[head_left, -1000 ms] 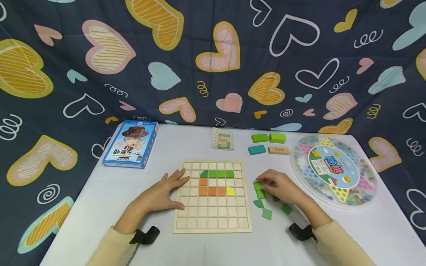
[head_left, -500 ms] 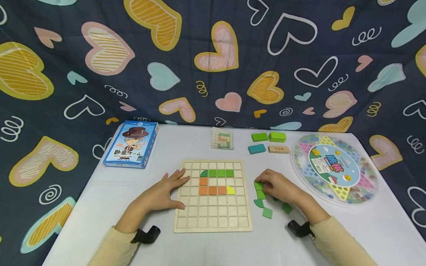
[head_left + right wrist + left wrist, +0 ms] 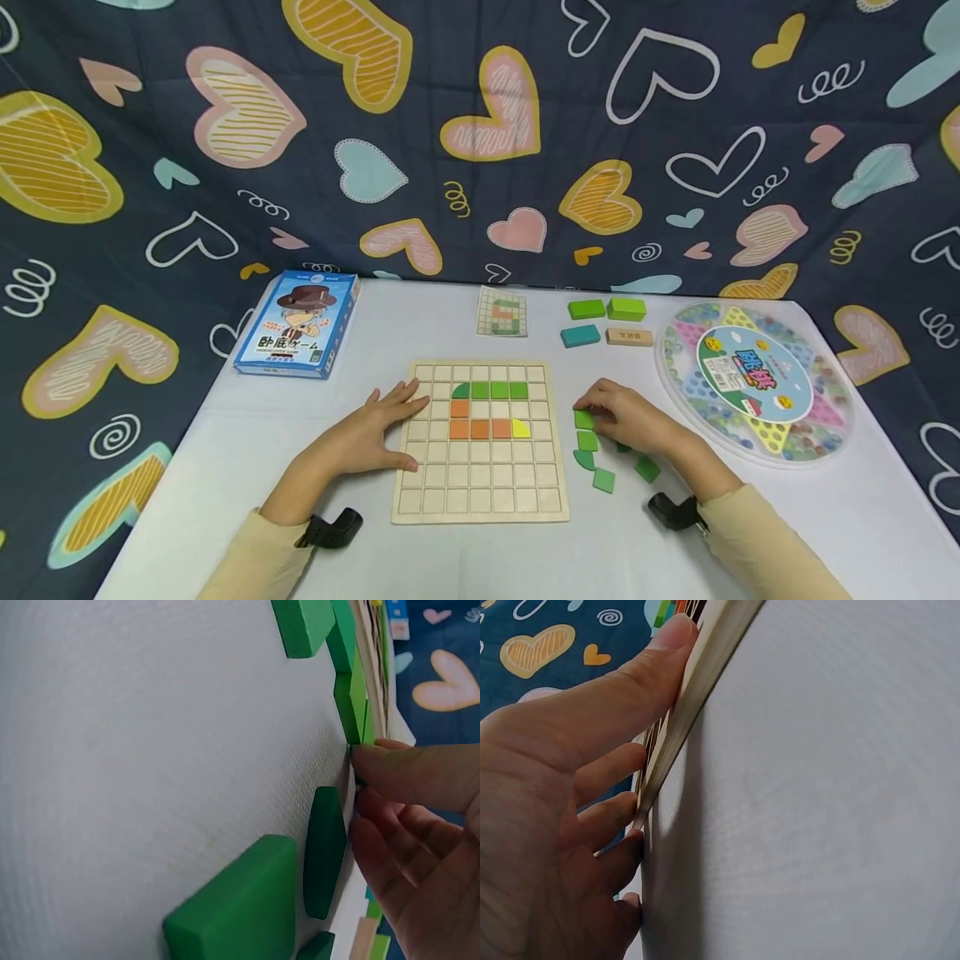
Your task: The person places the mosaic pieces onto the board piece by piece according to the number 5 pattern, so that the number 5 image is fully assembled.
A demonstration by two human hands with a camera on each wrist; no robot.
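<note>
My left hand [image 3: 375, 429] lies along the left edge of a wooden grid board [image 3: 480, 504], its fingers spread and thumb touching the rim. The left wrist view shows the thumb [image 3: 641, 690] against the board's side. On the board sit a green quarter-round, several green squares [image 3: 498, 390], several orange squares [image 3: 479, 429] and a yellow rounded piece [image 3: 521, 429]. Right of the board, my right hand [image 3: 630, 417] pinches a light green square tile [image 3: 583, 420] at the table surface. Below it lie another light green tile [image 3: 587, 441], a green quarter-round [image 3: 583, 459] and green squares [image 3: 603, 481].
A small pattern card [image 3: 502, 312] lies behind the board. Green, teal and wooden blocks [image 3: 628, 337] stand at the back right. A round Chinese checkers set [image 3: 753, 383] is at the right, a blue game box [image 3: 297, 325] at the left. A heart-patterned cloth hangs behind.
The light green tile at my right fingertips has come slightly apart from the one below it. My left hand stays in place on the board; the head view shifts slightly.
</note>
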